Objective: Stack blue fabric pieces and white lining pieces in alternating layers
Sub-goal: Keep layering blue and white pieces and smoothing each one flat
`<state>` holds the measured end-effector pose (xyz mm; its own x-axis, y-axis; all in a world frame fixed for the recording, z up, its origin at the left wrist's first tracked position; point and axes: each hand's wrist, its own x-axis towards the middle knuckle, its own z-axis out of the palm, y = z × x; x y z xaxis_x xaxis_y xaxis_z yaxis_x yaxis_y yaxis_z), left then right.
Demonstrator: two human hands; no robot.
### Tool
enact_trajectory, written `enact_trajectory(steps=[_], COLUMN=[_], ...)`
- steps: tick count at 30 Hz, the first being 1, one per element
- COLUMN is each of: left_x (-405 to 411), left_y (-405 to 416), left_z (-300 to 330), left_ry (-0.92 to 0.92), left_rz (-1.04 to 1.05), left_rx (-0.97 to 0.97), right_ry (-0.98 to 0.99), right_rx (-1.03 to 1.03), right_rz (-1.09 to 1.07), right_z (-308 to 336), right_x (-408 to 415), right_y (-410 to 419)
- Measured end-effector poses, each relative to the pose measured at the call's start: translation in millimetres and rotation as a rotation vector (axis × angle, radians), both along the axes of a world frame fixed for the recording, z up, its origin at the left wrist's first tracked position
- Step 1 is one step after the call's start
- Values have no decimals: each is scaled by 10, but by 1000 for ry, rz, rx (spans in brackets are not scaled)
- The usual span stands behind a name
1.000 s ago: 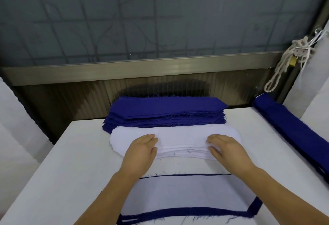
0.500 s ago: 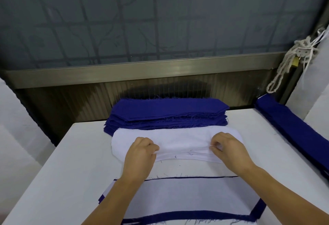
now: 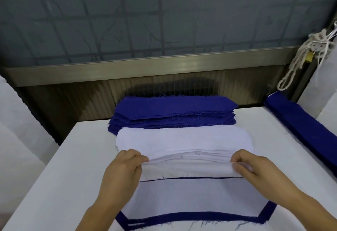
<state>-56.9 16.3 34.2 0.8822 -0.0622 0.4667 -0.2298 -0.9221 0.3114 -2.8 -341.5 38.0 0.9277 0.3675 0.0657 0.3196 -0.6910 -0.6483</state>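
We look down at a white table (image 3: 60,176) with our two bare hands at the near edge of a white pile (image 3: 184,141) of lining pieces. Our left hand (image 3: 122,170) and right hand (image 3: 255,167) each pinch the front edge of the top white piece (image 3: 186,168), fingers curled and closed on the cloth at either end, so it lifts a little off the sheets below.

Behind the white pile, touching its far edge, sits a thick blue pile (image 3: 173,112) of fabric pieces. Nearest us lies the layered stack (image 3: 191,198): a white piece on top with a blue border showing around it.

We judge several risks. The lining looks thin and limp, and the edges under our fingers fan into many fine layers, so either pinch may carry two sheets instead of one. Held only at the ends, the piece may sag in the middle and land wrinkled or crooked. Dragging it could also pull the pile out of line.

The blue cloth looks heavier and matte, with frayed, thready edges; loose threads could snag. Both kinds are long strips with angled or rounded ends. A second blue bundle (image 3: 302,126) lies along the table's right side, and a pale knotted rope (image 3: 299,61) hangs above it.
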Motion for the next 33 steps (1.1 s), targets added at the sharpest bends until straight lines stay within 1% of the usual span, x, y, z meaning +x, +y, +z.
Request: enact_trajectory(steps=[2,4,6,8,10,12,14,15,17,18,20,22,24,26,28,30,33], left_x=[-92,-132,-138,-113,-80,-51,-25,-13,6,2,-37,-116,-229,-331,-385,-393,-390], left_y=[49,98,147,194,225,228,210,202,190,185,181,196,204,211,221,246,280], left_z=[86,166,224,226,185,134,115,121,150,170,192,127,-27,-230,-431,-564,-619], left_ry=[124,322,507,621,700,736,686,625,434,323,147,85,99,83,84,99,81], left_rz=[-36,-56,-45,-2,23,40,81,107,139,137,122,99,35,-73,-139,-139,-131], left_rx=[-95,-189,-215,-202,-136,-98,-118,-150,-236,-262,-248,-220,-189,-88,15,31,15], right_ry=[108,207,277,321,331,305,270,232,100,8,-240,-487,-632,-642,-646,-649,-652], right_rx=[51,125,119,67,-2,-83,-86,-61,12,51,70,49,-1,-56,-92,-103,-93], right_rz=[10,12,-1,-19,-52,-92,-129,-152,-208,-228,-239,-205,-102,-8,37,47,35], right_z=[59,97,110,79,14,-39,-44,-33,18,52,55,-18,-171,-366,-550,-693,-745], right_x=[-67,-89,-65,-28,16,58,88,96,92,63,-16,-112,-213,-297,-338,-355,-348], right_y=[-78,-131,-161,-176,-176,-173,-164,-165,-162,-150,-134,-136,-167,-180,-190,-189,-197])
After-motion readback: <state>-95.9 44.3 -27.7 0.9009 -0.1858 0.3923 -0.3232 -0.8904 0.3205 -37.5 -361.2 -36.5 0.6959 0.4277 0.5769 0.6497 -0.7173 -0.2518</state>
